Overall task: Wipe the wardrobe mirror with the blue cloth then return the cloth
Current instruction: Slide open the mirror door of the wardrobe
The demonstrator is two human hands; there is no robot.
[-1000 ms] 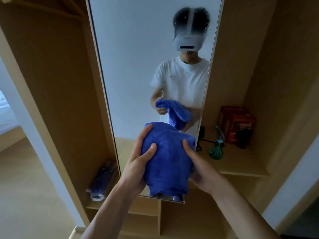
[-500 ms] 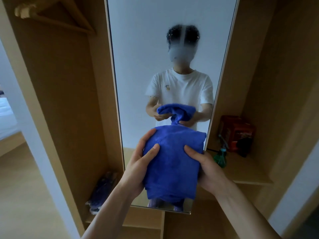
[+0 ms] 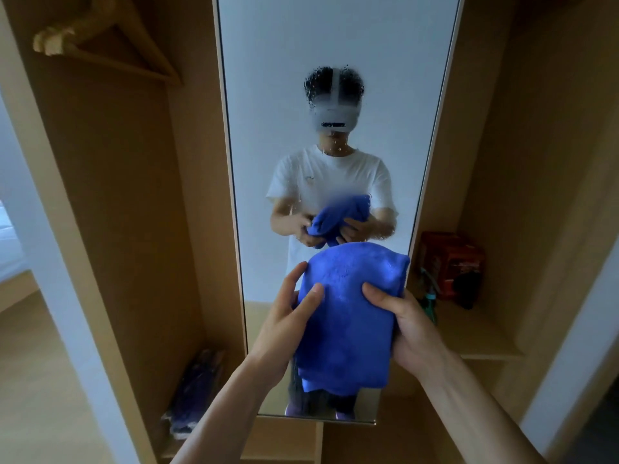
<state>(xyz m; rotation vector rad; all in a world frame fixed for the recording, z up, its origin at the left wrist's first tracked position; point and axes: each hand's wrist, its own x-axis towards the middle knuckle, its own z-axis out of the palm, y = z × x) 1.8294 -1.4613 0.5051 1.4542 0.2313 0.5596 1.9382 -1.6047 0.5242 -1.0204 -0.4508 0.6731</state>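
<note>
**Blue cloth (image 3: 348, 316) held in both hands before the wardrobe (image 3: 117, 195) mirror (image 3: 335, 61)**

The person stands square to the tall narrow mirror set in the middle of the pale wooden wardrobe, both bare forearms reaching forward. The blue cloth is folded into a thick pad and held upright between the two hands, in front of the lower part of the glass. Whether it touches the glass I cannot tell.

The left hand (image 3: 284, 326) grips the cloth's left edge. Its thumb lies across the front and the fingers (image 3: 294, 276) curl round behind. The right hand (image 3: 412, 326) holds the right edge the same way, with the thumb pressed on the front face and the rest of the hand wrapped behind the fabric. Neither hand is spread flat, and both are closed round the cloth.

Fine droplets (image 3: 321, 92) speckle the mirror about the height of the reflected head, and a few more run lower down. In the reflection a figure in a white T-shirt holds the same cloth bunched at waist height.

A wooden hanger (image 3: 110, 45) hangs in the open compartment to the left of the mirror. At the bottom of that compartment a dark bluish bundle (image 3: 194, 390) leans against the side wall. To the right a shelf (image 3: 475, 336) carries a red box (image 3: 449, 262) at the back. A green spray bottle (image 3: 430, 303) stands just in front of the box, partly hidden by the right hand. Light wooden floor (image 3: 33, 363) shows at the far left.
</note>
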